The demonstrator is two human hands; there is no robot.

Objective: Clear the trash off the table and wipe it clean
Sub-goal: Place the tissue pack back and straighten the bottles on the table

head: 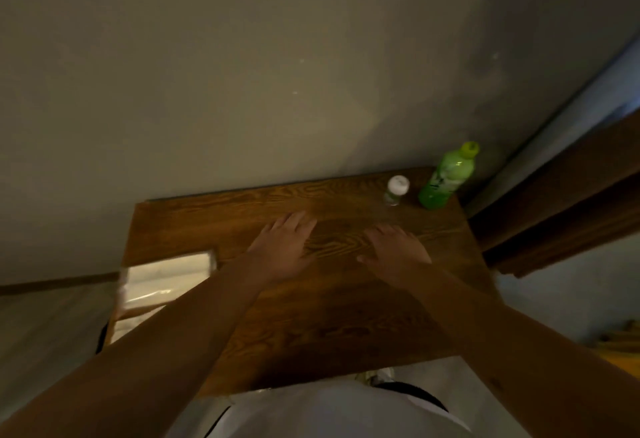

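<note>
At the table's far right corner, a green bottle and small jar remain. Your left hand and right hand lie flat, fingers spread, empty; no cloth shows, so wiping looks undone.

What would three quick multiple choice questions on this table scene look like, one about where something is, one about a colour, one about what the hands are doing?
1. Where does the green bottle stand on the wooden table?
A. Far right corner, near the wall
B. Near left corner
C. Centre, between the hands

2. What colour is the cap of the small jar beside the bottle?
A. Red
B. White
C. Black

3. What state are the left hand and right hand in?
A. Both gripping the bottle
B. One holding a cloth
C. Both open, palms down, holding nothing

Answers:
1 A, the bottle is at the table's far right corner by the wall.
2 B, the jar's top shows white.
3 C, the fingers are spread over the bare wood with nothing in them.
</note>
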